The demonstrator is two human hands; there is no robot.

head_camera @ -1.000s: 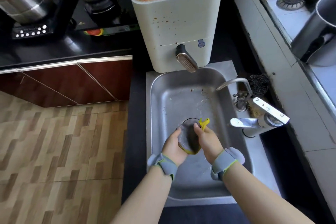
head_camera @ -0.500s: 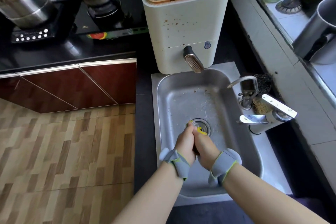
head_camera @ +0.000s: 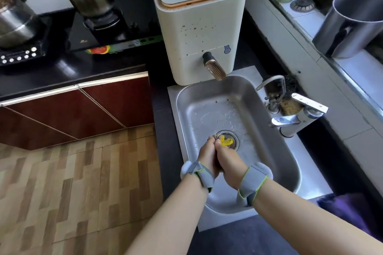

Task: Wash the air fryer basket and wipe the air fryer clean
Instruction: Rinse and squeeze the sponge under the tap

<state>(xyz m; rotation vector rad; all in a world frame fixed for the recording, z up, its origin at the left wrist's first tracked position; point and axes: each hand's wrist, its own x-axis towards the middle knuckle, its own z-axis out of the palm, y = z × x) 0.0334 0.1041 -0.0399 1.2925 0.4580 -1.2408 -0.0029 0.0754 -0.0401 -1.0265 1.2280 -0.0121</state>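
Both forearms are bare, with no sleeves showing. Each wrist wears a grey fabric strap edged in lime green, with a rounded white pad on its outer side. The left hand (head_camera: 208,156) and right hand (head_camera: 229,164) are ungloved.

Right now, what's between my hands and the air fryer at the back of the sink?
In the head view, only wet sink floor with a few crumbs lies between the hands, left and right, and the air fryer. The drain sits just beyond the fingers.
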